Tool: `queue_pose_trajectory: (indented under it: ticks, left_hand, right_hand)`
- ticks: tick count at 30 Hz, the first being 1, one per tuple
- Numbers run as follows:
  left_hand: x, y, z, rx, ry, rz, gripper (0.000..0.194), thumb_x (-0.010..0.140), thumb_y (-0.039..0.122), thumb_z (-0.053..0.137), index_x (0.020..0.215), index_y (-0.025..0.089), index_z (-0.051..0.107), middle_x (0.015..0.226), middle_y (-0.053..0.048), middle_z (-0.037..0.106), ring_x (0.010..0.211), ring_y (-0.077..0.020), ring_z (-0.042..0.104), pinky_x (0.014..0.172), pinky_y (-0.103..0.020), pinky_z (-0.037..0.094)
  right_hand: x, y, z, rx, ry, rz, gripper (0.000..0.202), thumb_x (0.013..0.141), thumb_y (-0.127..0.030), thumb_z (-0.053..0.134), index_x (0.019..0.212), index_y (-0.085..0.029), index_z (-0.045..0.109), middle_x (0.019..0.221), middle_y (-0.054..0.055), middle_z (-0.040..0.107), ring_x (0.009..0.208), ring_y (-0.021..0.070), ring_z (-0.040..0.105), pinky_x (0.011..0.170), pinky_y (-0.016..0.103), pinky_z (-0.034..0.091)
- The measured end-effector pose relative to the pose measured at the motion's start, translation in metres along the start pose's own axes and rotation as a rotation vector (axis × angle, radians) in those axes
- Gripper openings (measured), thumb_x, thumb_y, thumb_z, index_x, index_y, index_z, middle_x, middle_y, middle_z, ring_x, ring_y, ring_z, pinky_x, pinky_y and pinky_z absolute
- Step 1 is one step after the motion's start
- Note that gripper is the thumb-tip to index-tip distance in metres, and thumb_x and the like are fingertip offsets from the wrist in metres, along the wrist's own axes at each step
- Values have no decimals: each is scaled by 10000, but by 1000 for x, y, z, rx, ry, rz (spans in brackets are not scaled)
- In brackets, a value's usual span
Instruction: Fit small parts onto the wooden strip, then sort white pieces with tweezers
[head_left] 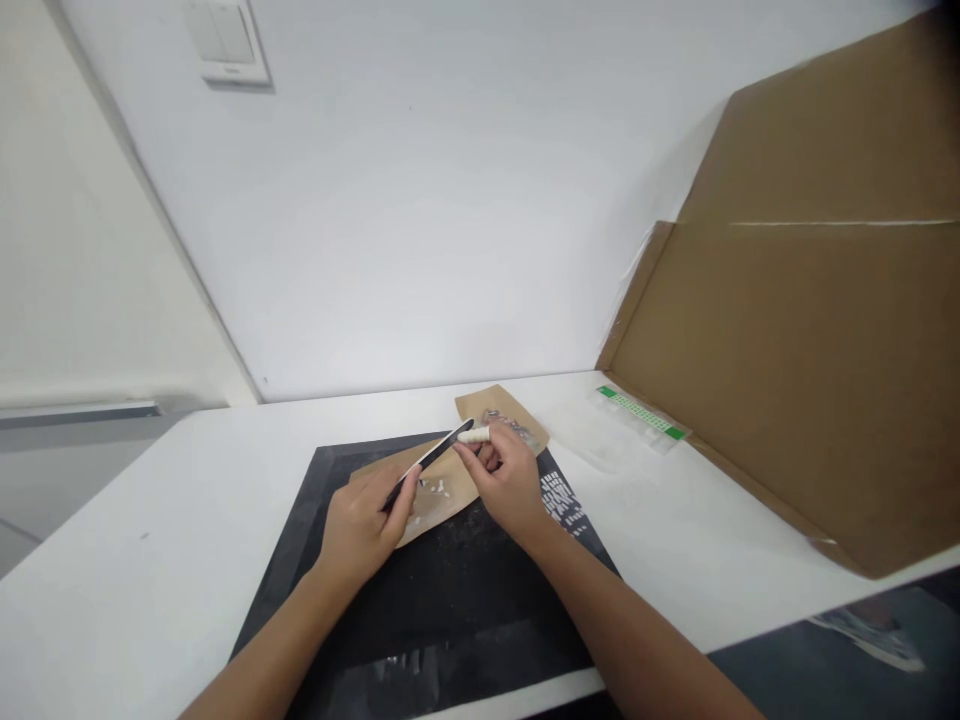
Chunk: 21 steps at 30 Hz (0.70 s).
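Observation:
My left hand (367, 515) is closed around a slim black strip with a white edge, shaped like a nail file (439, 450). The strip slants up to the right, its far end by my right fingertips. My right hand (510, 480) is closed in a pinch. At its index finger a short off-white cylinder (474, 435) points left, close to the strip; whether it covers the finger or is held, I cannot tell. Below lies a brown paper pouch (461, 485) with a clear window and small white bits. Another brown pouch (480, 402) with small shiny contents is partly behind my right hand.
Under my hands a black sheet (457, 590) with white print lies on the white table (180, 510). A clear plastic bag with a green-edged label (641, 412) is at right, beside a large open cardboard box (810, 350). The wall (450, 200) rises behind.

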<state>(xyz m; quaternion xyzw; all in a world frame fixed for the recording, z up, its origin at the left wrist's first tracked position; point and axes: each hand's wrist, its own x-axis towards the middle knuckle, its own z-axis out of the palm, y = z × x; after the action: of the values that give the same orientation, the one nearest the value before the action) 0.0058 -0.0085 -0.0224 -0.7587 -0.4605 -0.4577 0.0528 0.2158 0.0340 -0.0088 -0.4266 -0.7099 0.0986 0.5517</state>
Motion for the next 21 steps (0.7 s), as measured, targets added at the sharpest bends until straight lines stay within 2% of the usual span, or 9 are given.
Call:
queue_pose_trajectory:
  ticks: [7,11,16,21]
  left_hand:
    - [0,1,-2,-4,5,4,257,1026,289,575,848,186,729,622,18,658,582,-129,637,645,-251,480]
    - [-1,0,-1,-5,0,7,304,1028,290,570,776,186,704,627,12,660,580,-127,632,650,-250,479]
    - [-1,3,0,0,-12,15,308,1026,289,561,763,187,685,647,2,665,600,-138,631,638,-254,466]
    - [-1,4,1,-9,-27,27,319,1029,283,556,745,192,670,601,15,626,546,-124,593,591,-255,430]
  right_hand:
    - [0,-4,-1,40,18,-24,244,955,-333,709,765,-210,618,723,-12,545,625,136,503,602,281,433]
    - [-1,-7,-1,60,65,-11,251,968,-325,688,763,-203,610,736,-13,529,596,120,472,562,267,415]
    - [-1,-6,0,-6,105,31,287,970,-336,677,731,-213,575,705,-13,503,639,145,486,603,287,423]
    - [-5,-6,5,-52,97,2,302,977,-328,655,724,-219,530,702,-15,501,633,144,493,618,294,421]
